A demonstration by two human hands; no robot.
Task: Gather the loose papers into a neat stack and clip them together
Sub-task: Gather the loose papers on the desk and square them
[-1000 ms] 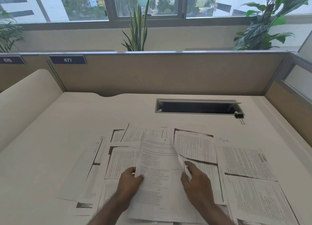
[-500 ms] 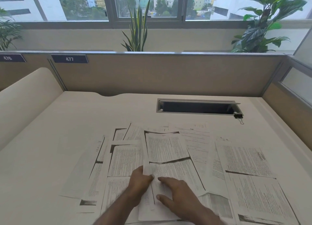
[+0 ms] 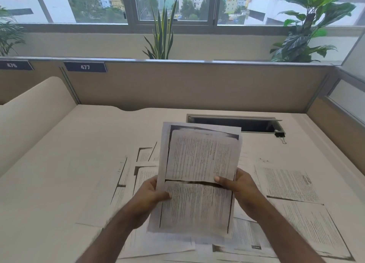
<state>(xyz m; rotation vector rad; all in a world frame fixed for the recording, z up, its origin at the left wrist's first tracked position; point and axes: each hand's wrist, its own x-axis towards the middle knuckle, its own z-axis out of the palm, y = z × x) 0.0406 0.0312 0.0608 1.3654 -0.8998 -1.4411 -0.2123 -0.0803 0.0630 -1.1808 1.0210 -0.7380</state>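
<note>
Both hands, the left hand [image 3: 153, 193] and the right hand [image 3: 240, 185], grasp the lifted sheets [image 3: 197, 176] by their side edges and should probably tap them square before they add the loose papers [image 3: 292, 185] on the desk [image 3: 59, 164].

On the partition ahead of me, one dark tag [image 3: 85, 67] reads 477 and another tag [image 3: 14, 65] to its left reads 476, while the print on the sheets [image 3: 199, 176] I hold and on the papers [image 3: 290, 185] below is too blurred to read.

Matt printed paper sheets [image 3: 199, 176], smooth matt cream desk [image 3: 59, 164], black metal binder clip [image 3: 280, 134], fabric-look partition [image 3: 187, 85]
</note>
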